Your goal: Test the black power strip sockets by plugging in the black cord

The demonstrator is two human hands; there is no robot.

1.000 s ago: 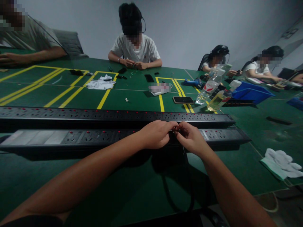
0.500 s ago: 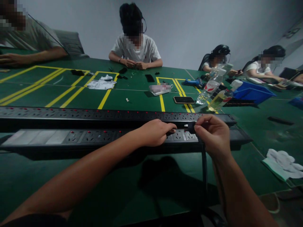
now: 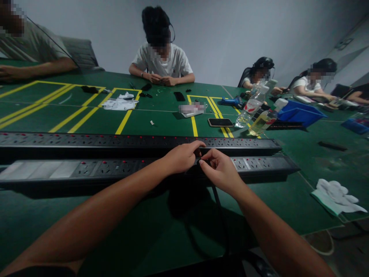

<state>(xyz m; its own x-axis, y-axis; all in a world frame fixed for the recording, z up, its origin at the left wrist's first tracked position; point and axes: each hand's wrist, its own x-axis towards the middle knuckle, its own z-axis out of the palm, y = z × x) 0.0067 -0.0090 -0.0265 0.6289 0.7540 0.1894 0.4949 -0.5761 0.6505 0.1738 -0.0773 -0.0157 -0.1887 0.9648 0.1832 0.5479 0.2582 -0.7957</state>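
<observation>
Two long black power strips lie side by side across the table. My left hand (image 3: 182, 157) is over the middle of the near power strip (image 3: 157, 163), index finger stretched to the right and the others curled; what they close on is hidden. My right hand (image 3: 223, 169) meets it there, thumb and fingers pinching a black plug (image 3: 198, 163) at the near strip's sockets. Whether its pins are inside a socket is hidden by the fingers. From the plug a black cable (image 3: 220, 207) hangs toward the table's front edge. Behind lies the far power strip (image 3: 127, 141).
Beyond the strips are a phone (image 3: 220, 122), two bottles, one being a clear bottle (image 3: 250, 107), and a blue bin (image 3: 301, 114). White gloves (image 3: 336, 194) lie at the right edge. Several co-workers sit around the green table (image 3: 161, 115).
My right hand has moved left with the plug, from clear of the strip to beside my left hand. The cable swung left with it. My left hand stays at the near strip.
</observation>
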